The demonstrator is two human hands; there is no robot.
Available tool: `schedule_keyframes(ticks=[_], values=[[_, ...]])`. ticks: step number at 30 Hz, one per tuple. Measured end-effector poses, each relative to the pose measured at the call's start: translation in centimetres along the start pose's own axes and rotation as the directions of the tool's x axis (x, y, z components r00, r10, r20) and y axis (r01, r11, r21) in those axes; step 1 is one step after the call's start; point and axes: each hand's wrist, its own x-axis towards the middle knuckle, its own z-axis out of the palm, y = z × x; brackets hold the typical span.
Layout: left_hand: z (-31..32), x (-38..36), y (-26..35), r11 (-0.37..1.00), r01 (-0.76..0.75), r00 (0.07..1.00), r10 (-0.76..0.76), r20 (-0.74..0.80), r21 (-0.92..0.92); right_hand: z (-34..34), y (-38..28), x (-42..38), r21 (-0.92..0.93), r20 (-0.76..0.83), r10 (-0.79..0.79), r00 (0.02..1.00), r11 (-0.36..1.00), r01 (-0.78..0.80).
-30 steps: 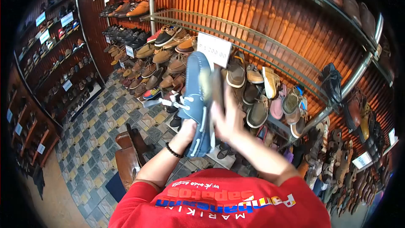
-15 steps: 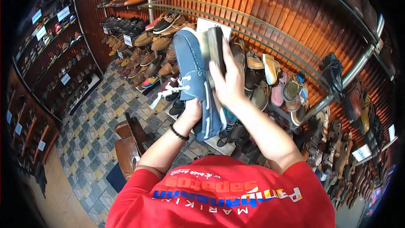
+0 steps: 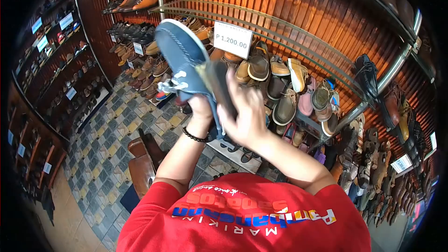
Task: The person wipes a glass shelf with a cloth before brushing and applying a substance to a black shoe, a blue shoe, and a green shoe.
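Observation:
A blue boat shoe [image 3: 179, 49] with white laces and a pale sole edge is held up in front of me, toe pointing away. My left hand [image 3: 200, 107] is closed on it at the opening, its fingers partly hidden by the shoe. In my right hand [image 3: 247, 112] is a shoe brush [image 3: 220, 86] with a dark back and pale bristles, blurred by motion. The bristles lie against the right side of the shoe, near its middle.
Ahead, a rack carries many shoes [image 3: 287, 107] and a price sign [image 3: 232, 40]. Glass shelves [image 3: 280, 28] on metal posts run along the wooden wall. A brown leather seat [image 3: 141, 170] stands on the tiled floor [image 3: 102, 149] at left.
The shoe has moved left and tilted leftward. The brush has come down along its right side, from near the toe toward the middle, uncovering the price sign.

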Motion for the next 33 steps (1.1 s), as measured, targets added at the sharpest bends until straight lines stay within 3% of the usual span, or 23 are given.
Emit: schedule_keyframes(ticks=[2,4,5,7,8,9,11,13,14,15,17,18,19,20,21,23,25,27,28,29,30,31,33], values=[[-1.1,1.8,3.2,0.989,0.036,0.997,-0.025,0.079,-0.143,-0.2,0.3,-5.5,-0.012,0.073,-0.128,0.989,0.992,0.129],[2.3,1.8,8.8,0.997,-0.074,0.997,0.074,0.013,-0.002,-0.5,2.2,-10.9,-0.062,0.314,0.000,0.949,0.998,0.021],[1.1,2.2,8.9,0.935,-0.179,0.975,0.211,-0.076,0.305,-0.2,2.8,-11.5,-0.036,0.283,0.096,0.954,0.995,-0.089],[1.0,1.5,8.8,0.983,-0.165,0.986,0.164,0.015,0.077,-0.6,3.6,-9.9,0.031,0.108,0.135,0.985,0.990,-0.139],[3.5,0.8,9.0,0.991,-0.112,0.987,0.120,-0.105,0.078,-0.9,3.2,-7.4,0.061,-0.017,0.063,0.998,0.996,-0.062],[2.5,1.3,7.0,0.989,-0.055,0.984,0.030,-0.175,-0.140,-1.1,2.3,-4.6,0.076,-0.142,-0.003,0.990,0.997,0.014],[3.3,1.6,5.3,0.880,-0.331,0.894,0.408,-0.186,0.340,-1.3,0.3,-1.6,0.051,-0.172,-0.130,0.976,0.989,0.141],[1.8,2.2,8.0,0.995,-0.050,0.986,0.036,-0.163,-0.085,1.1,1.1,-4.5,-0.014,-0.109,-0.262,0.959,0.965,0.262],[4.0,2.7,11.0,0.982,0.058,0.943,-0.113,-0.314,-0.177,1.9,2.7,-7.7,-0.002,-0.050,-0.305,0.951,0.952,0.305],[1.9,3.2,10.8,0.933,0.145,0.948,-0.226,-0.222,-0.331,2.3,4.4,-10.0,-0.045,0.059,-0.350,0.935,0.935,0.352],[1.8,2.3,12.8,0.771,0.290,0.916,-0.396,-0.071,-0.567,2.4,4.8,-12.2,-0.036,0.223,0.004,0.975,0.999,0.004],[2.1,1.6,12.7,0.976,0.201,0.977,-0.206,-0.054,-0.083,2.6,5.2,-11.9,-0.006,0.140,-0.065,0.988,0.998,0.066],[2.4,0.9,12.6,0.910,0.021,0.999,-0.007,-0.036,0.414,2.2,4.9,-10.5,0.014,0.055,-0.125,0.991,0.992,0.124],[2.8,0.3,12.6,0.679,-0.174,0.982,0.064,0.178,0.714,2.2,3.8,-7.8,0.041,-0.098,-0.240,0.966,0.969,0.245],[3.3,-0.5,12.4,0.345,-0.389,0.916,0.044,0.399,0.854,2.3,2.9,-5.2,0.054,-0.230,-0.347,0.909,0.928,0.368],[4.6,-2.2,10.9,0.539,-0.281,0.950,0.038,0.310,0.794,2.7,2.3,-2.0,0.070,-0.221,-0.476,0.851,0.863,0.501],[6.3,-3.4,11.9,0.607,-0.155,0.964,-0.081,0.255,0.779,2.6,2.8,-0.5,-0.039,-0.088,-0.392,0.916,0.920,0.390],[6.8,-4.8,11.7,0.720,-0.009,0.971,-0.159,0.177,0.693,2.2,1.5,0.2,-0.076,-0.026,-0.176,0.984,0.982,0.174],[5.9,-5.5,10.6,0.862,0.128,0.967,-0.219,0.132,0.490,2.0,1.2,0.0,-0.034,-0.050,-0.312,0.949,0.950,0.311],[4.3,-6.0,8.8,0.939,0.318,0.936,-0.333,0.112,0.134,1.8,0.8,-0.5,0.008,-0.072,-0.437,0.896,0.898,0.439],[3.0,-5.8,7.8,0.842,0.483,0.875,-0.460,0.149,-0.241,2.1,2.0,-2.2,0.040,-0.052,-0.573,0.818,0.817,0.575],[3.6,-5.5,9.4,0.432,0.625,0.743,-0.583,0.328,-0.650,2.1,4.4,-3.5,0.078,0.043,-0.658,0.751,0.752,0.654],[4.4,-6.0,10.5,0.838,0.488,0.871,-0.485,0.076,-0.245,3.1,8.9,-6.1,0.063,0.033,-0.435,0.900,0.899,0.433]])
